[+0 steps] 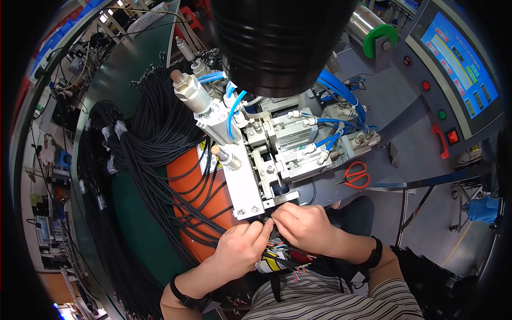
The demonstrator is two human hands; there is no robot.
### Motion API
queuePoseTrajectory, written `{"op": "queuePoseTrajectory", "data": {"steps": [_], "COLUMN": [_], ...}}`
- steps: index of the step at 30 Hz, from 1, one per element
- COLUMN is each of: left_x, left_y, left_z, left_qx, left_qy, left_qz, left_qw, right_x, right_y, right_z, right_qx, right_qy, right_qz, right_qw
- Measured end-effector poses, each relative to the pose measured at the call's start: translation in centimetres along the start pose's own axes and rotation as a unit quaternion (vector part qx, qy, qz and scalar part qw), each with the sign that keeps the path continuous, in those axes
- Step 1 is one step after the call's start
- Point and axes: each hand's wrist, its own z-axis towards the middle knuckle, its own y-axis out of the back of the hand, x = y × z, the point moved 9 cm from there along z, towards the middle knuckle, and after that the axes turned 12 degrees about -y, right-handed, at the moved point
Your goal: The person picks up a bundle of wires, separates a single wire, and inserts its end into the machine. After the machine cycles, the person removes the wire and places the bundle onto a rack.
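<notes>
My left hand and my right hand meet at the front end of a metal pneumatic fixture. The fingertips of both are pinched together, almost touching, just below its white plate. What they pinch is small, dark and mostly hidden by the fingers. Under and between the hands lie black cables with stripped ends, showing thin coloured wires in red, white and green. More black cables run past my left hand over an orange surface.
A thick bundle of black cables lies left of the fixture on a green table. Orange-handled scissors rest at the right. A black cylinder overhangs the fixture. Beyond are a green-flanged wire spool and a control screen.
</notes>
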Motion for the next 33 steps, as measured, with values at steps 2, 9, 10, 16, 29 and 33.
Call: {"op": "queuePoseTrajectory", "data": {"steps": [2, 9, 10, 16, 29, 33], "left_x": [0.1, -0.4, -0.5, 0.7, 3.6, 2.4], "left_y": [0.0, 0.0, 0.1, 0.4, 0.6, 1.3], "left_z": [-0.2, -0.3, -0.1, 0.0, -4.9, -3.7], "left_qx": [-0.007, 0.000, 0.001, -0.012, -0.107, -0.164], "left_qy": [-0.002, -0.014, -0.014, 0.045, 0.200, 0.101], "left_qz": [-0.001, 0.011, 0.010, -0.026, -0.026, -0.139], "left_qw": [1.000, 1.000, 1.000, 0.999, 0.974, 0.971], "right_x": [0.3, 0.4, 0.1, -2.5, -0.5, -0.5], "right_y": [-0.3, -0.5, -0.9, -1.2, -0.2, -1.2], "right_z": [0.1, 0.1, 0.1, 0.1, 0.2, -1.1], "right_qx": [0.018, 0.059, 0.088, 0.106, 0.167, 0.161], "right_qy": [0.016, -0.008, -0.024, -0.111, -0.122, -0.180], "right_qz": [-0.027, -0.059, -0.082, 0.002, 0.262, 0.439], "right_qw": [0.999, 0.997, 0.992, 0.988, 0.943, 0.866]}}
